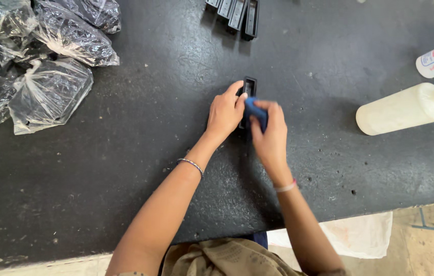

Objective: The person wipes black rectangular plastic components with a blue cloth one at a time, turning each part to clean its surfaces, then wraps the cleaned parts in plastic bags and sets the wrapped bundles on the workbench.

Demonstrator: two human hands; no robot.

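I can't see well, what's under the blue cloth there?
The blue cloth lies on a black rectangular part on the dark table. Its far end shows; both hands cover the rest.

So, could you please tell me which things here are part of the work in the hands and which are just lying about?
In hand:
- black rectangular part, steadied by the left hand
- blue cloth, gripped in the right hand

Lying about:
- row of black parts at the table's far edge
- clear plastic bags
- two white bottles
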